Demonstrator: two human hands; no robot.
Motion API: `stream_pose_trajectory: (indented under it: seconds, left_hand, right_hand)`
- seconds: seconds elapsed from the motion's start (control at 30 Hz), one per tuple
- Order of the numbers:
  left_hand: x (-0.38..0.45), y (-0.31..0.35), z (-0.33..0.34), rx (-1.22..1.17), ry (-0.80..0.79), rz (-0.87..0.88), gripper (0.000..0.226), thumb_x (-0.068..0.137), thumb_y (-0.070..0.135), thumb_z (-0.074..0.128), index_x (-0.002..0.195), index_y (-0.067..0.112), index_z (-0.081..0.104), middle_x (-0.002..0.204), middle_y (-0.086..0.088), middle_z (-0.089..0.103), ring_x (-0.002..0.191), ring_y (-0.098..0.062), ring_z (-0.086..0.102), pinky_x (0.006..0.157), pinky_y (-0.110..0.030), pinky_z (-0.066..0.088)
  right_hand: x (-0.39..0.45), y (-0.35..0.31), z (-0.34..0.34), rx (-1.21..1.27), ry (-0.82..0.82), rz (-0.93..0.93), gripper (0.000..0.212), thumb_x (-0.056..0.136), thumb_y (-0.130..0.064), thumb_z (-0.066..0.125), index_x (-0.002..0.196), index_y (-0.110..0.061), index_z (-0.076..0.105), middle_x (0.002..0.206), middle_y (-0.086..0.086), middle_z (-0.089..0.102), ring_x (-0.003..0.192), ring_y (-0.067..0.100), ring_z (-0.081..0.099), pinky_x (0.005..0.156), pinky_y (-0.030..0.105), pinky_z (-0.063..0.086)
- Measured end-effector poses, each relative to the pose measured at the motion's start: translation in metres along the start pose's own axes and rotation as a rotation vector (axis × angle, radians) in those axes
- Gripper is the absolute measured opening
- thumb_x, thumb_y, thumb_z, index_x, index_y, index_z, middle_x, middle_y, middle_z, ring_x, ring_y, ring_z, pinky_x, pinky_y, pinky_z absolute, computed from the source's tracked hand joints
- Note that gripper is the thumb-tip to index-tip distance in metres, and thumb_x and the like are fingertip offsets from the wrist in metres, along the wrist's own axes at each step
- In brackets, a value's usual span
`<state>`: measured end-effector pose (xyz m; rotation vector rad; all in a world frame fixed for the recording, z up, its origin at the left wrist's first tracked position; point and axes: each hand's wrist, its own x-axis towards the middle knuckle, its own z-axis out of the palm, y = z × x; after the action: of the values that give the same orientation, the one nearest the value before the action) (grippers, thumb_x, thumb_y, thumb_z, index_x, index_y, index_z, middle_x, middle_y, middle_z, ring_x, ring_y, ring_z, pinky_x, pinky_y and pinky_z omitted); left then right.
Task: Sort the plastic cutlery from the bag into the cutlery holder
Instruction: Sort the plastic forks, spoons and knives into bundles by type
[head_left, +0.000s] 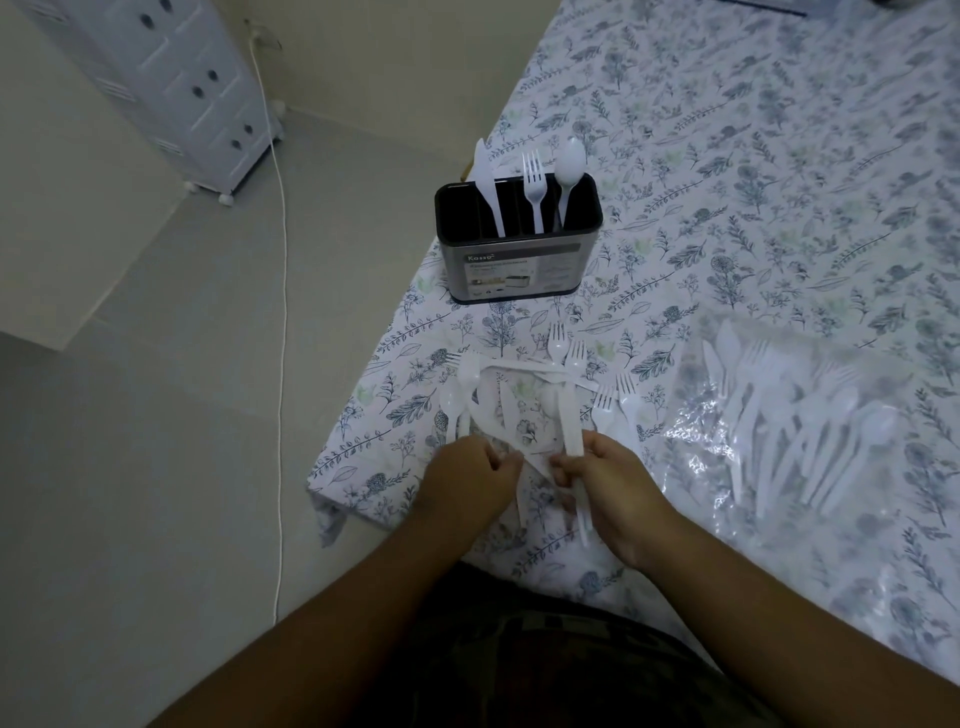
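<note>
Sorting white plastic cutlery at a table's near corner, under a floral tablecloth. Right hand, at 6 o'clock in the view, curled round a knife by its handle, blade pointing toward 12 o'clock. Left hand, just beside it at 7 o'clock, fingers curled inward over the loose pile; whether pinching a piece cannot be told, fingertips being hidden. Pile of forks, spoons and knives spread between both hands and the cutlery holder, which stands at 12 o'clock from the hands, near the table edge. Already standing upright in the holder: one knife in a left slot, one fork in the middle, one spoon at right, each apparently in a compartment of its own. Clear bag lying flat at 3 o'clock from the hands, more cutlery visible inside.

Step in hand, by the look of it: picking knives out of the pile, early in the job, with most pieces unsorted. Next move likely calls for lifting the gripped knife clear of the tangled pieces, carrying it toward 12 o'clock and dropping it handle-first into the knife slot. Care needed not to drag neighbouring forks off the near table edge. White cable and drawer unit on the floor toward 10 o'clock.
</note>
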<state>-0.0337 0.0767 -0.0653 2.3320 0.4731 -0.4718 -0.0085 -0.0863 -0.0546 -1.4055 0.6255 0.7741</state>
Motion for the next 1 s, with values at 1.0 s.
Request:
stream_pose_trajectory:
  seconds: [1.0]
  left_hand:
    - [0.024, 0.008, 0.022, 0.211, -0.043, 0.038, 0.037, 0.087, 0.044, 0.059, 0.069, 0.012, 0.051, 0.067, -0.004, 0.054, 0.06, -0.018, 0.054, 0.05, -0.026, 0.037]
  right_hand:
    - [-0.002, 0.002, -0.003, -0.117, -0.036, 0.007, 0.014, 0.094, -0.005, 0.048, 0.097, -0.012, 0.06, 0.08, 0.006, 0.058, 0.067, 0.018, 0.051, 0.051, 0.029, 0.042]
